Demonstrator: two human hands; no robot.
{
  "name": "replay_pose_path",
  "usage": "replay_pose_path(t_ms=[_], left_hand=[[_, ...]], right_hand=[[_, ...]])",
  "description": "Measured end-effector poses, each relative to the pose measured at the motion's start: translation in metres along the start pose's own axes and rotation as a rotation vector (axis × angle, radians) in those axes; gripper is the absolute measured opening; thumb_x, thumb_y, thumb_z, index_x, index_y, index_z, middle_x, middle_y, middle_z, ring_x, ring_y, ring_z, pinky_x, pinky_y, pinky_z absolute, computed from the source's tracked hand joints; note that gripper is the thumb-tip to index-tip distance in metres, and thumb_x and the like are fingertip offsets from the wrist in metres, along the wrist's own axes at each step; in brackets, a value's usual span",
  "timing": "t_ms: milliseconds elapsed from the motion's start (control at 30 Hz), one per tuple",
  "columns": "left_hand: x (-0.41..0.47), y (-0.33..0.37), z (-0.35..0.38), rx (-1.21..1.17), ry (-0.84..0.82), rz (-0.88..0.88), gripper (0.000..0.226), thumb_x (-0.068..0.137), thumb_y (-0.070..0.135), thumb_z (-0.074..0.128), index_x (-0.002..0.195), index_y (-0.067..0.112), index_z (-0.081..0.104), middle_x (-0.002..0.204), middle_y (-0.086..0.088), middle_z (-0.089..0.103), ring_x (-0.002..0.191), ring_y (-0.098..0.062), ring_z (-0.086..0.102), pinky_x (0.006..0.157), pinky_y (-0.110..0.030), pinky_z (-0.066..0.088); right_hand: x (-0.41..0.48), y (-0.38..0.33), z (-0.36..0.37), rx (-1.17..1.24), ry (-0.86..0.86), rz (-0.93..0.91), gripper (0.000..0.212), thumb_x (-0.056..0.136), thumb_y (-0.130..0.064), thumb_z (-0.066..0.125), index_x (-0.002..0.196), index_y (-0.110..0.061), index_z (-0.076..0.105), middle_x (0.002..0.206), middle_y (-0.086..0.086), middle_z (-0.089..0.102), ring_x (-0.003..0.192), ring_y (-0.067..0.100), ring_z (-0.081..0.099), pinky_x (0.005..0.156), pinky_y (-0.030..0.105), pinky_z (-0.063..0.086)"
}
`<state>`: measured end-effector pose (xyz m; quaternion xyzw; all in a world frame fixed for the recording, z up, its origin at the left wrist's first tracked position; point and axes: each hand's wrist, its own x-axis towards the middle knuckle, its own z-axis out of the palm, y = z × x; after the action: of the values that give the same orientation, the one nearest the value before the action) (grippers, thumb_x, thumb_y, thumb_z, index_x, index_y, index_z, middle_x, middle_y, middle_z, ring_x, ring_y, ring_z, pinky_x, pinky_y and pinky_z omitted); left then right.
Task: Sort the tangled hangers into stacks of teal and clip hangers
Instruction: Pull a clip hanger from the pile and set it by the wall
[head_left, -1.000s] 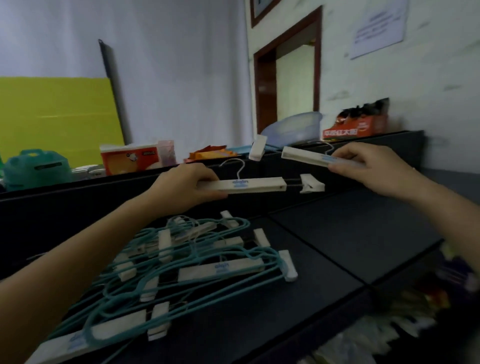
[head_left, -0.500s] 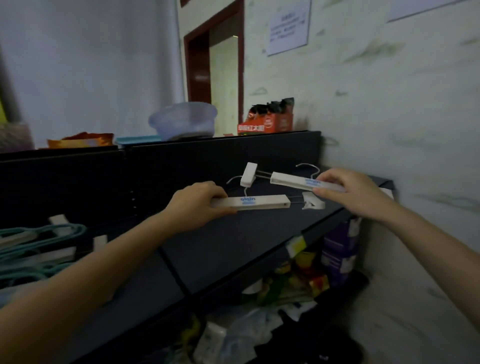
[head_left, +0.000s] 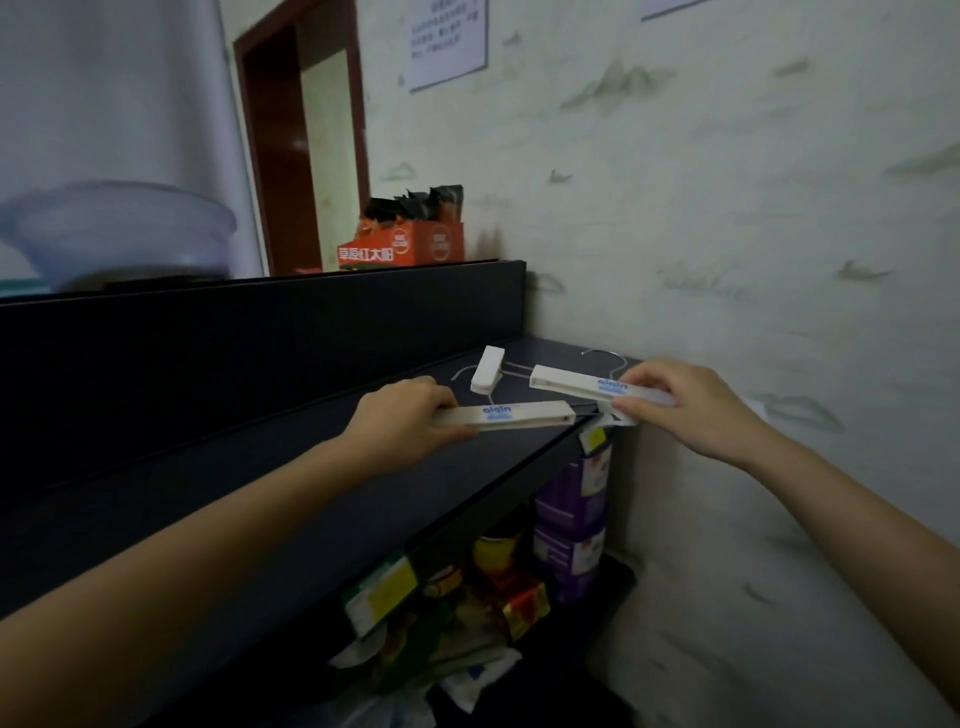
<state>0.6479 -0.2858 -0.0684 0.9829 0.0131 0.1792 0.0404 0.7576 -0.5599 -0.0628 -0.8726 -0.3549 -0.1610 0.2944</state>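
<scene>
Left hand: my left hand (head_left: 402, 421) is curled shut around one end of a white clip hanger (head_left: 511, 414); the bar runs out from my fingers toward the right hand.
Right hand: my right hand (head_left: 685, 400) pinches the near end of a second clip hanger (head_left: 576, 383), thumb below and fingers (head_left: 641, 375) on top.
Hangers relative to fingers: the second bar sits just beyond and above the first. Between my two sets of fingertips the free end of the first bar meets a small white clip (head_left: 618, 418) under my right thumb; I cannot tell whether the two hangers are hooked together there.
Far clip: a loose-looking white clip (head_left: 487, 369) on thin wire lies just past my left knuckles, at the far end of the second hanger.
Hook: a wire hook (head_left: 605, 358) curves up just behind my right fingertips.
Surface: both hangers are low over the right end of a dark shelf (head_left: 291, 467); I cannot tell if they touch it.
Beyond the fingers: an orange box (head_left: 402, 249) and a pale bowl (head_left: 119, 234) stand on the upper ledge.
Below the hands: packaged goods (head_left: 569, 519) fill the lower shelf.
</scene>
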Motion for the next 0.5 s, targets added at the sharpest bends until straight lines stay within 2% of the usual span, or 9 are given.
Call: replay_pose_path(t_ms=[200, 367, 500], left_hand=[[0.082, -0.001, 0.032, 0.036, -0.032, 0.011, 0.044, 0.086, 0.057, 0.045, 0.112, 0.024, 0.058, 0.098, 0.006, 0.047, 0.088, -0.010, 0.040, 0.067, -0.030, 0.038], [0.145, -0.008, 0.059, 0.075, -0.030, -0.018, 0.043, 0.088, 0.055, 0.045, 0.113, 0.022, 0.056, 0.094, 0.006, 0.044, 0.086, -0.010, 0.038, 0.065, -0.028, 0.036], [0.186, -0.008, 0.084, 0.120, -0.043, -0.067, 0.042, 0.088, 0.054, 0.044, 0.113, 0.022, 0.056, 0.105, 0.002, 0.052, 0.091, -0.013, 0.045, 0.066, -0.027, 0.036]], right_hand=[[0.073, 0.065, 0.005, 0.007, -0.034, 0.004, 0.020, 0.085, -0.031, 0.063, 0.101, -0.019, 0.066, 0.097, -0.002, 0.066, 0.087, 0.015, 0.058, 0.074, 0.032, 0.044], [0.135, 0.113, 0.016, 0.003, -0.028, -0.028, 0.019, 0.085, -0.034, 0.063, 0.101, -0.023, 0.065, 0.094, -0.005, 0.063, 0.084, 0.013, 0.056, 0.068, 0.029, 0.040], [0.172, 0.149, 0.026, 0.026, -0.056, -0.035, 0.021, 0.085, -0.034, 0.063, 0.103, -0.024, 0.065, 0.097, -0.005, 0.064, 0.086, 0.013, 0.057, 0.070, 0.028, 0.040]])
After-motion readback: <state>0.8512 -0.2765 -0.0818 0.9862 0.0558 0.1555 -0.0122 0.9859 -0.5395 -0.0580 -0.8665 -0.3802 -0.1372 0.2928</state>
